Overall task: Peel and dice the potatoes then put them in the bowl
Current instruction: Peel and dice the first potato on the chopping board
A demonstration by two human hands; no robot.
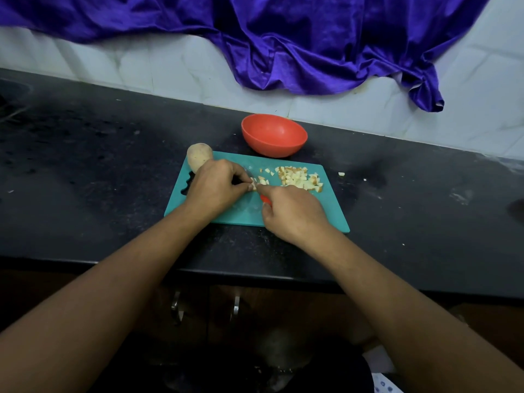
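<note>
Black counter (99, 165), teal board (235, 214) | left hand (218, 185) pinches a small potato bit (253, 186); right hand (292, 214) grips red knife (265, 199) | cubes (297, 178) piled just beside; bowl (273, 136) behind board | tip: tuck fingertips back; cut slow and small

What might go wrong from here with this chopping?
The left hand pinches a tiny potato piece right beside the red-handled knife held by the right hand; a slip could nick a fingertip.
The diced potato pile lies near the cutting board's right edge, and a cube already sits on the counter; more may scatter.
The whole potato sits at the board's corner and might roll.
</note>
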